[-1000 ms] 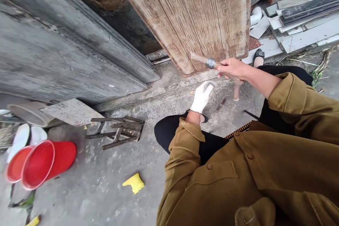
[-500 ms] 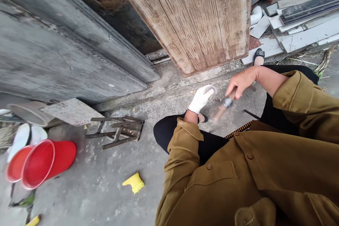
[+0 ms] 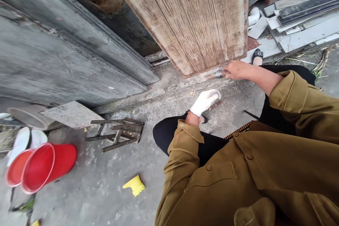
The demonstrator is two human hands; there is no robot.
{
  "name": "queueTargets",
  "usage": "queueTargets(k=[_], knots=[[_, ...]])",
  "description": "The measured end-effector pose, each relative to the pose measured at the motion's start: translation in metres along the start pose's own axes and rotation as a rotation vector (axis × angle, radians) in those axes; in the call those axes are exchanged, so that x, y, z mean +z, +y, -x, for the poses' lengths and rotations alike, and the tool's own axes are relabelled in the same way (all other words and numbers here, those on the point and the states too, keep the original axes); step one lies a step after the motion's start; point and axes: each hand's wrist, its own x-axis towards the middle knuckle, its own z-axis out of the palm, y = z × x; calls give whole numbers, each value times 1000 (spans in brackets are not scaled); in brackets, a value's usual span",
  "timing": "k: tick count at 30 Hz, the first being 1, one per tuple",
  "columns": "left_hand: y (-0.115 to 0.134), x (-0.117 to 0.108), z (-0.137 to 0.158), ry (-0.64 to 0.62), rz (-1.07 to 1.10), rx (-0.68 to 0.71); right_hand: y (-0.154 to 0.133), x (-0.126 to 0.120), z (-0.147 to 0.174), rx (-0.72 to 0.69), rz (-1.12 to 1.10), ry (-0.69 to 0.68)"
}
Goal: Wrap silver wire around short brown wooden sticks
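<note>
Nearest, dark-trousered knee [image 3: 165, 132] out beside the left hand [image 3: 205, 101]; that hand is gloved in white, fingers curled, and whether it grips anything I cannot tell. A reddish-brown strip [image 3: 215, 105] shows just beside the glove, held or lying unclear. Beyond, the bare right hand [image 3: 235, 70] is closed round a brown, wire-bound tool [image 3: 217, 74], its end pointing left, over the concrete near the panel's lower edge; end blurred, contact uncertain. Risks, as I judge them: a stray swing toward the body could catch the gloved fingers, since they lie close by; a loose wire end could scratch the ungloved skin; a weak grip could let the tool twist. Farther, the wooden panel [image 3: 196, 21] stands tilted; knocked at its foot, it might shift toward the black shoe [image 3: 257, 53] near its corner.
</note>
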Motion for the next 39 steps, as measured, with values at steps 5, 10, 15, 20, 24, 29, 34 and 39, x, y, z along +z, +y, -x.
queueTargets(k=[5,10,15,20,24,29,34,39], knots=[[0,-8,1,136,-3,-39,-12,15,8,-250,-116,-656],[-11,-9,-5,214,92,-56,-10,-9,22,-380,-583,-705],[-6,-3,-5,47,243,-50,1,-25,14,-43,-626,30],[4,-2,1,-53,308,-44,-3,-1,0,-3,-81,41],[-3,-9,2,100,204,-50,-10,13,2,-275,60,-481],[-17,-16,-2,207,118,-77,-13,8,13,-482,-248,-773],[-23,-18,-7,339,91,-102,-6,-13,23,-432,-551,-514],[-10,-3,-5,88,121,-87,-10,-18,19,-147,-923,29]])
